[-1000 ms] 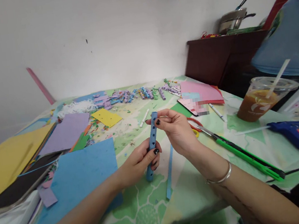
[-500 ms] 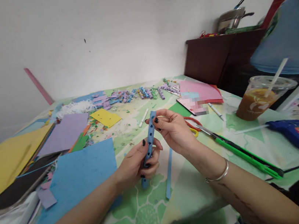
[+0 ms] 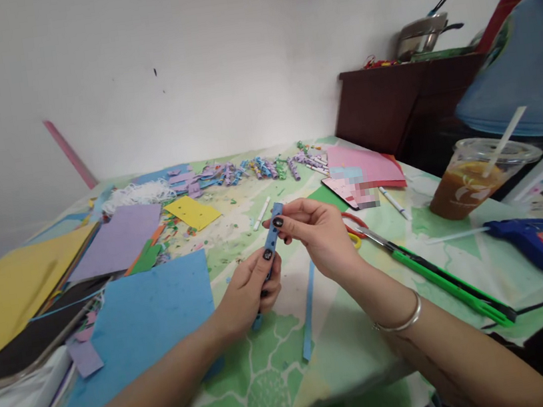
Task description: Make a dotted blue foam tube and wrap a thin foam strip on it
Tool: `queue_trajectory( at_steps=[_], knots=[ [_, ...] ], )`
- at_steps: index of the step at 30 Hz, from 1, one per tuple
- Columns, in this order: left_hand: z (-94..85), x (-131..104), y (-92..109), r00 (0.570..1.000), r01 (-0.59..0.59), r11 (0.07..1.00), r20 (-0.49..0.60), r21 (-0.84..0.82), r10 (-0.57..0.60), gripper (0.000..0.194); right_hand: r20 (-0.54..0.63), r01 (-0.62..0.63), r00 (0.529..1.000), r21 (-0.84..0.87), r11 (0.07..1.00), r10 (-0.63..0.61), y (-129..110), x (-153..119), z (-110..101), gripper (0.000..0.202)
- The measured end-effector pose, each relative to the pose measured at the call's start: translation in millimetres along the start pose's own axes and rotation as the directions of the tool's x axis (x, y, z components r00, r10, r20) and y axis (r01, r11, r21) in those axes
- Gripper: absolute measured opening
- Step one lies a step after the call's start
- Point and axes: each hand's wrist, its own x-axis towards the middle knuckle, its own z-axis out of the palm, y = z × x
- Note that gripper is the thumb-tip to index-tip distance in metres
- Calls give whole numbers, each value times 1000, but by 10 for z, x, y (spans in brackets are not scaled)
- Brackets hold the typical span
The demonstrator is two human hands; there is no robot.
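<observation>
Beside one blue strip (image 3: 310,312), two hands (image 3: 249,287) (image 3: 320,230) hold one spotted blue piece (image 3: 271,239).

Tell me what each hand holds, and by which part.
A spotted strip: the right hand pinches it near its upper end, and the left hand grips it lower down, leaving the bottom tip showing.

You get soft, even light; the wall (image 3: 222,69) greys leftward. Glints mark the nails (image 3: 267,254) on your hands (image 3: 248,291) (image 3: 325,233), wide-angle distortion stretches your forearms (image 3: 145,386), the upper right corner goes black, and pixelation hides part of the phone (image 3: 343,190).
</observation>
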Motion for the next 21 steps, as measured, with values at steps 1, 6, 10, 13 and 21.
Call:
queue_trajectory(
  at_steps=[1,6,10,13,21],
  knots=[
    [5,-1,1,1000,-3,1000,-19,22,3,40,-5,10,1000,-19,1000,-11,-5,-6,4,26],
    [45,-20,20,996,-12,995,-82,101,20,43,-32,23,999,-97,995,-27,-19,-32,24,23],
    [61,-29,24,998,-5,995,-61,96,11,43,-32,19,999,-94,995,-22,-12,-31,25,20],
    [51,-29,8,999,-4,996,-39,85,8,43,-40,21,999,-71,997,-24,3,-22,18,18],
    [52,-36,-11,1000,-3,996,-29,93,6,41,-53,25,998,-38,999,-27,42,-19,-4,17]
  ],
)
